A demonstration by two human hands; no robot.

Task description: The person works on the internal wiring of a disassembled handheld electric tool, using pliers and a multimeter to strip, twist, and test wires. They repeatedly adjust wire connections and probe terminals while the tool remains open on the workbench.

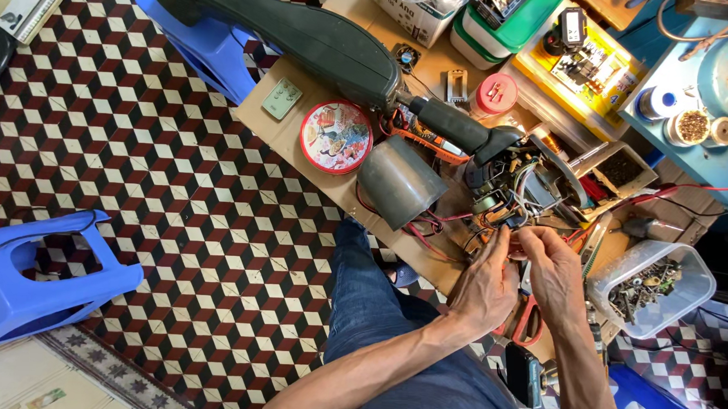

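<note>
We work seated on the floor at a low cardboard-covered surface [269, 119] laid over patterned tile.

Hands: Our left hand [485, 285] and right hand [553, 274] meet just beyond the near edge of the surface, fingertips touching or nearly so. Both hands are closed to a pinch on the loose wires [510, 223] that lead out of the opened appliance. We cannot tell exactly which strands each hand grips.

Work item: The opened appliance [512, 186] lies toward the right part of the surface with its wiring and motor parts exposed. A long dark housing [306, 30] with a black neck [457, 127] runs from it diagonally toward the far left corner. A grey cylindrical cover [398, 181] lies just beside it on the left, near the near edge.

Surroundings:
- A round red tin lid [336, 136] lies left of the grey cover.
- A clear plastic tub of screws [651, 286] sits to the right of our right hand.
- Red-handled scissors [527, 322] lie beneath our wrists.
- A blue plastic stool [38, 276] stands on the floor, well apart to the left.
- A green container [511, 27] stands at the far edge.
</note>
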